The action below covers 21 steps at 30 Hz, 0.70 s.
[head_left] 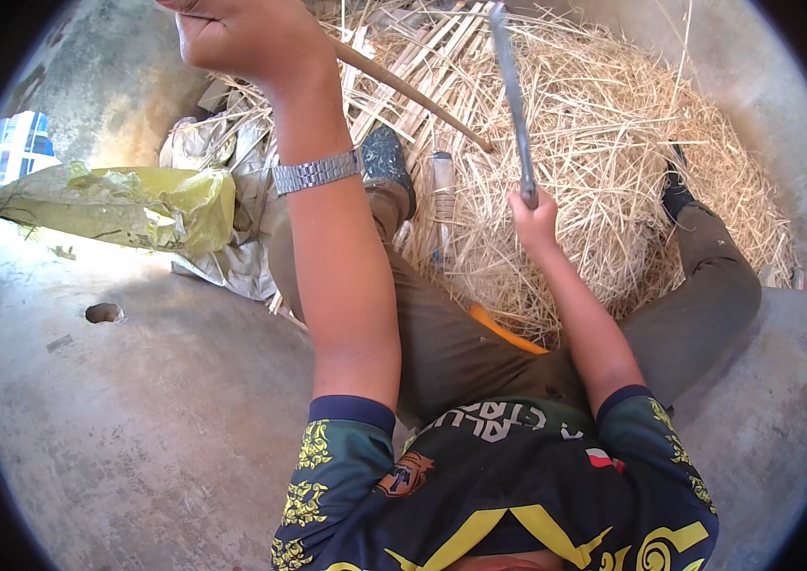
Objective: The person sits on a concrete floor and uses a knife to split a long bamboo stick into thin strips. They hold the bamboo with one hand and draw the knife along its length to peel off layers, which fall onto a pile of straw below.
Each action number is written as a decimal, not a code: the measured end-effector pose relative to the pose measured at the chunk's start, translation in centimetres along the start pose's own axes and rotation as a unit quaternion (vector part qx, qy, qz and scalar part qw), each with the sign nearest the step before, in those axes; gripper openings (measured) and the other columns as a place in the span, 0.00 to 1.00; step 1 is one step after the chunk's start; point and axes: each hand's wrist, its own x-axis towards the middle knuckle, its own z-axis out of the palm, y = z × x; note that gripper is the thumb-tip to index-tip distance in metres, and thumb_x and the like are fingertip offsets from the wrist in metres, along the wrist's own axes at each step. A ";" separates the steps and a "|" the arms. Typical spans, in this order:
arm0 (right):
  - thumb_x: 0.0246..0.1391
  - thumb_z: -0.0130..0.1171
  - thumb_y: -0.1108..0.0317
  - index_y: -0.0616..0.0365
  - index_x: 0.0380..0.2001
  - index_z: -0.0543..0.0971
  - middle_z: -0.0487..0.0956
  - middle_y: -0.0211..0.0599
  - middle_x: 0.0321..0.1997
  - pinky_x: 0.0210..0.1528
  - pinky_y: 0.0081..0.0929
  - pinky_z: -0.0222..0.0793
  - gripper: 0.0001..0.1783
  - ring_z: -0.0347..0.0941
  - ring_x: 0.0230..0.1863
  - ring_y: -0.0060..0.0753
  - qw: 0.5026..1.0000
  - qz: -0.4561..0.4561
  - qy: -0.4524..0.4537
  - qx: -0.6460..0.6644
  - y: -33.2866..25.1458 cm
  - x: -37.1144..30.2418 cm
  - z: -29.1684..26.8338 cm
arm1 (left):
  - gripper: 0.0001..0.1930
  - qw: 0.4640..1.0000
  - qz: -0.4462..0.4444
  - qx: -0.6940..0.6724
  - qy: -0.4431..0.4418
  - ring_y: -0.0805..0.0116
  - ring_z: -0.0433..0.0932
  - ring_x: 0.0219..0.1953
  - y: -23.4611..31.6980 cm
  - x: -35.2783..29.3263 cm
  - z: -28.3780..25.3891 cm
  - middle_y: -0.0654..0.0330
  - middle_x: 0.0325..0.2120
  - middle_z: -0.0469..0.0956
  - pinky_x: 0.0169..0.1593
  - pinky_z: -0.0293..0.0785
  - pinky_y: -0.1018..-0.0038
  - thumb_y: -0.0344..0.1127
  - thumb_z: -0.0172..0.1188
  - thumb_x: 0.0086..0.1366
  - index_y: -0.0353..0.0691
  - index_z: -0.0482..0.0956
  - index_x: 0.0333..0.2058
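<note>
Tool (512, 95), long, narrow and grey, stands almost upright in the right hand (537, 221), over the straw (603, 124). This hand is closed around its lower end, and the upper end points away from the person, to the top edge of the view. The left hand (232, 36) is at the upper left and partly cut by the same edge; its fingers seem bent, but I cannot tell whether they grip something. On the left wrist there is a metal watch (318, 173).

Just beside this wrist, a brown stick (413, 93) comes out from behind the arm and slopes down to the right, with its end near the tool. Below the stick, a wrapped piece (443, 195) lies on the straw, next to the left shoe (386, 160). The straw heap fills the space between the legs, and the right shoe (678, 197) is at its right side. An orange strip (508, 330) shows near the lap. Farther to the left, a yellow sack (137, 205) lies on the grey floor (137, 428), which has a round hole (104, 312).
</note>
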 end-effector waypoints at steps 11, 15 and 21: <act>0.53 0.60 0.62 0.59 0.26 0.79 0.76 0.31 0.19 0.24 0.27 0.64 0.11 0.68 0.18 0.24 0.986 0.099 -0.033 -0.131 -2.3 1.1 -1.8 | 0.33 0.993 -0.020 -0.081 -0.088 0.76 0.58 0.13 -2.0 2.5 -2.4 0.66 0.16 0.55 0.17 0.54 0.77 0.69 0.34 0.72 0.44 0.55 0.23; 0.55 0.60 0.65 0.54 0.22 0.74 0.71 0.24 0.18 0.23 0.25 0.60 0.10 0.63 0.17 0.18 0.997 -0.052 0.052 0.039 -7.6 0.4 -1.5 | 0.28 0.974 -0.085 -0.178 -0.108 0.77 0.50 0.12 -1.8 2.0 -1.6 0.69 0.13 0.51 0.17 0.47 0.76 0.60 0.37 0.76 0.47 0.55 0.21; 0.58 0.58 0.65 0.56 0.29 0.79 0.73 0.28 0.20 0.23 0.26 0.61 0.07 0.65 0.20 0.21 0.994 0.103 -0.014 -0.046 1.4 -0.8 -0.1 | 0.25 0.847 -0.233 -0.413 -0.242 0.78 0.46 0.12 -4.0 3.4 -2.6 0.71 0.11 0.49 0.16 0.44 0.76 0.55 0.40 0.76 0.50 0.55 0.20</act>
